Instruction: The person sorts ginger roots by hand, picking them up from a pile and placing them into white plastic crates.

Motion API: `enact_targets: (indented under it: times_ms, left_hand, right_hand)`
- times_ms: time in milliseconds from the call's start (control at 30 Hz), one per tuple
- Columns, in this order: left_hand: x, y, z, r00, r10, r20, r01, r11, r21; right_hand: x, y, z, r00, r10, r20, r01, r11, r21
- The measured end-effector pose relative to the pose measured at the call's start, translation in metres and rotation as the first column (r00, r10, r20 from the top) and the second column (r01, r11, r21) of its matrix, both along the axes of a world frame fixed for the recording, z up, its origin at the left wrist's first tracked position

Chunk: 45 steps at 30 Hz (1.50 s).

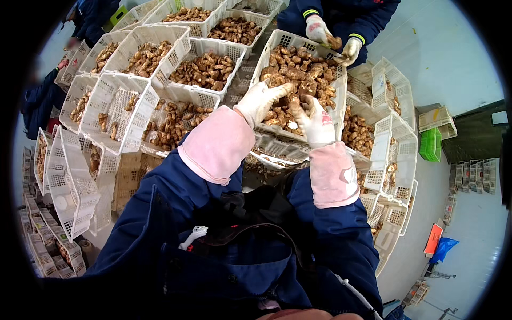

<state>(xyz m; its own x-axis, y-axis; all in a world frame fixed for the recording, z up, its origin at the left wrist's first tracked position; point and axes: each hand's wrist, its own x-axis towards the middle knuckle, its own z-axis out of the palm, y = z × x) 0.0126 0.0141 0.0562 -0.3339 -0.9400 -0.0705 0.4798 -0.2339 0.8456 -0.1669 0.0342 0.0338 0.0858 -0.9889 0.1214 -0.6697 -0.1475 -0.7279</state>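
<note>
A white perforated plastic crate (340,114) full of brown mushrooms (298,66) stands before me. My left hand (262,101), in a soiled white glove, reaches over the crate's near left side with its fingertips among the mushrooms. Close by on the right, my right hand (316,122) has its thumb and fingers bent around the mushrooms near the crate's front; its glove fingertips are stained brown. Whether either hand grips a mushroom is hidden by the fingers and the pile. Pink cuffs (218,146) cover my sleeves at both wrists.
Across the crate, a co-worker's gloved hand (319,30) holds a mushroom, and their other hand (352,51) is at the rim. More mushroom crates (204,74) crowd the left, several stacked. Others (392,160) line the right. Green baskets (430,144) stand farther right.
</note>
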Motion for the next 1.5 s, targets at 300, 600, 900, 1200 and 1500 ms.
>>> enact_targets:
  times_ms: [300, 600, 900, 1200, 1500]
  left_hand:
    - [-0.002, -0.009, -0.022, 0.977, 0.028, 0.211, -0.004, 0.993, -0.115]
    - [-0.004, -0.005, -0.020, 0.727, 0.221, 0.651, 0.036, 0.934, -0.357]
    - [-0.003, -0.006, -0.025, 0.762, 0.120, 0.636, 0.085, 0.955, -0.283]
    - [-0.004, -0.008, -0.022, 0.800, 0.215, 0.560, -0.075, 0.962, -0.263]
    - [0.007, -0.006, -0.003, 0.911, -0.038, -0.410, 0.068, 0.996, 0.060]
  right_hand:
    - [0.017, 0.014, 0.031, 0.829, -0.004, -0.560, -0.009, 1.000, -0.021]
    - [0.016, 0.019, 0.043, 0.758, 0.100, -0.645, -0.136, 0.991, -0.007]
    - [0.008, 0.018, 0.042, 0.672, 0.196, -0.714, -0.283, 0.959, -0.003]
    - [0.017, 0.026, 0.032, 0.855, 0.332, -0.398, -0.299, 0.943, 0.145]
    - [0.009, 0.024, 0.031, 0.970, 0.214, -0.115, -0.130, 0.858, 0.496]
